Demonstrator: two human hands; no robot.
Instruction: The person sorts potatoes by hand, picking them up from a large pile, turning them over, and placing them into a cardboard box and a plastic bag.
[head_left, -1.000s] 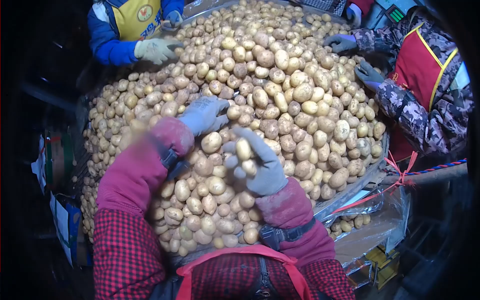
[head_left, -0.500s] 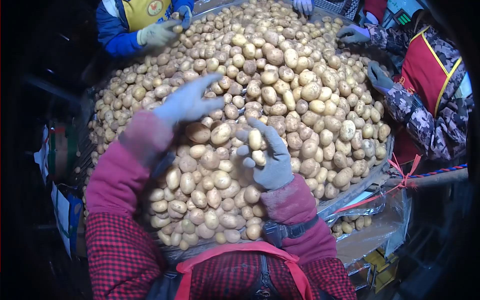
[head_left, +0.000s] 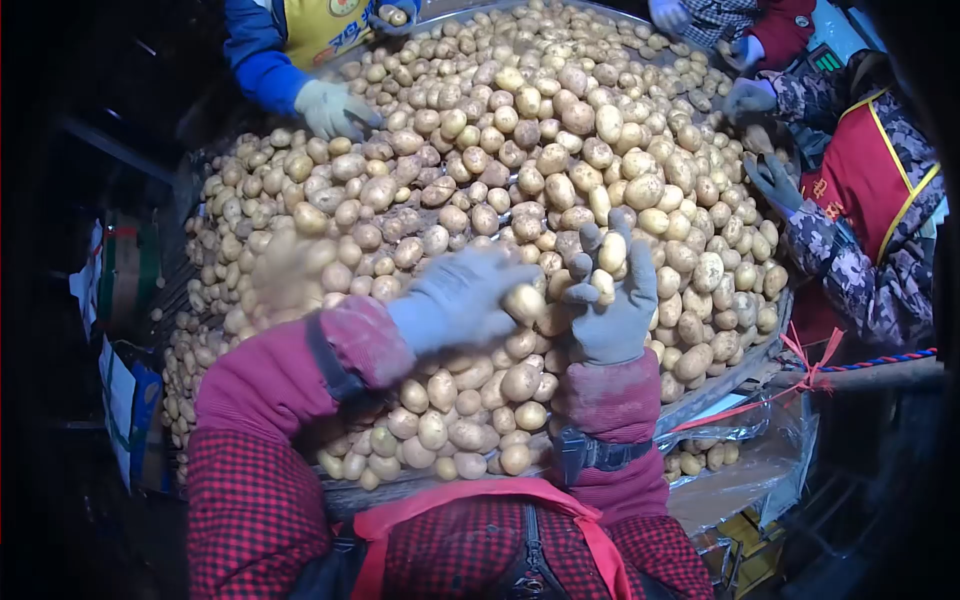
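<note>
Grey-gloved right hand (head_left: 612,320), palm up, fingers half-curled about two small potatoes (head_left: 611,253); grey-gloved left hand (head_left: 455,295), blurred, fingertips at a larger potato (head_left: 524,304), hold cannot be told; both over the near side of a potato heap (head_left: 645,190); hazard, as judged: loosened fingers could drop the pair among lookalikes; beyond, red apron (head_left: 862,165), yellow lettering too small to read; farther, yellow apron (head_left: 308,30), blue lettering, partial, illegible.

Potatoes (head_left: 485,219), yel-brn, some w/ dirt, piled
</note>
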